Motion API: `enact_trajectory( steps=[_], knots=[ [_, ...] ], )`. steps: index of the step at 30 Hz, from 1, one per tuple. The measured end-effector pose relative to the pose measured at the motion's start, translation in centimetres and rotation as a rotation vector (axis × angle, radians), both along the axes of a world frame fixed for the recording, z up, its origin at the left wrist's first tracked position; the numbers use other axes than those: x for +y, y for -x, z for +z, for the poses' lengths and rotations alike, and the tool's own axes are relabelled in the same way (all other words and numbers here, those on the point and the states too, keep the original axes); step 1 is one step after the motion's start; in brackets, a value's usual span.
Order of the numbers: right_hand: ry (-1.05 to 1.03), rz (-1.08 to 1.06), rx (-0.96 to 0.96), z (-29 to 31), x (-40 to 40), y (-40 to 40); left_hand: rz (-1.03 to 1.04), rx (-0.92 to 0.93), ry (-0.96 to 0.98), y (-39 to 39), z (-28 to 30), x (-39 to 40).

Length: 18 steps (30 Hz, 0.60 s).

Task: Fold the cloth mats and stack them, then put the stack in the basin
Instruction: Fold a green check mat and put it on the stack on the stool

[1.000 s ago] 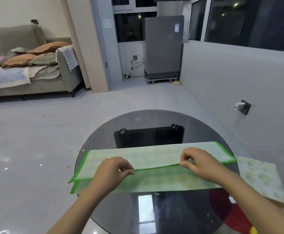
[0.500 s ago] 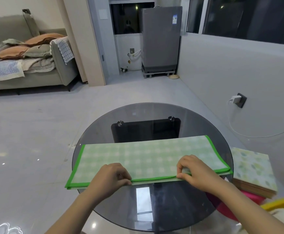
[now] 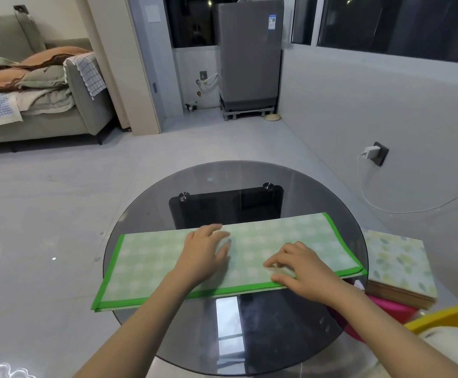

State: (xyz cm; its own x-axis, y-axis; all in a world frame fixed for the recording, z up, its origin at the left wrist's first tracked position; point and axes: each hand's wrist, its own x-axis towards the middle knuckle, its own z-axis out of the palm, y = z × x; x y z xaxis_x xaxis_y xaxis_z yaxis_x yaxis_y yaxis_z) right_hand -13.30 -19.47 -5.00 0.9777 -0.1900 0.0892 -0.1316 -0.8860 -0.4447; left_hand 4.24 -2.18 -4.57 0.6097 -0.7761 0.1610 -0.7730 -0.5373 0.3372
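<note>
A green checked cloth mat point(image 3: 151, 266) with a bright green border lies folded in half lengthwise across the round glass table point(image 3: 249, 175). My left hand point(image 3: 206, 249) lies flat on the mat's middle, fingers stretched out. My right hand point(image 3: 298, 266) rests on the mat to the right, fingertips pressing down near its front edge. At the right, a stack of folded mats point(image 3: 396, 266) with a leaf print on top sits over a pink basin point(image 3: 386, 309), of which only a part of the rim shows.
The table's black base point(image 3: 222, 205) shows through the glass. A yellow object point(image 3: 446, 315) lies at the lower right. A charger and white cable point(image 3: 369, 154) hang on the right wall. A sofa point(image 3: 31, 105) stands far left, a grey appliance point(image 3: 249, 50) at the back.
Both hands pulled the mat's far edge toward me and laid it on the near edge, then let go. They now lie flat on top of the folded mat.
</note>
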Motion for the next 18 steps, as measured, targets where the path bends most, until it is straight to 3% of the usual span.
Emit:
enact_trajectory(
  steps=[7,13,18],
  knots=[
    [0.012,-0.018,0.012,-0.1,0.0,-0.4,0.076,0.003,-0.247,0.5,-2.1,-3.0],
    [0.131,-0.105,-0.04,0.4,0.5,-4.7,0.073,-0.023,-0.242,0.3,-2.2,-3.0],
    [0.129,-0.146,0.142,-0.8,1.6,-9.7,0.078,-0.037,-0.236,0.1,-2.6,-3.0]
  ],
)
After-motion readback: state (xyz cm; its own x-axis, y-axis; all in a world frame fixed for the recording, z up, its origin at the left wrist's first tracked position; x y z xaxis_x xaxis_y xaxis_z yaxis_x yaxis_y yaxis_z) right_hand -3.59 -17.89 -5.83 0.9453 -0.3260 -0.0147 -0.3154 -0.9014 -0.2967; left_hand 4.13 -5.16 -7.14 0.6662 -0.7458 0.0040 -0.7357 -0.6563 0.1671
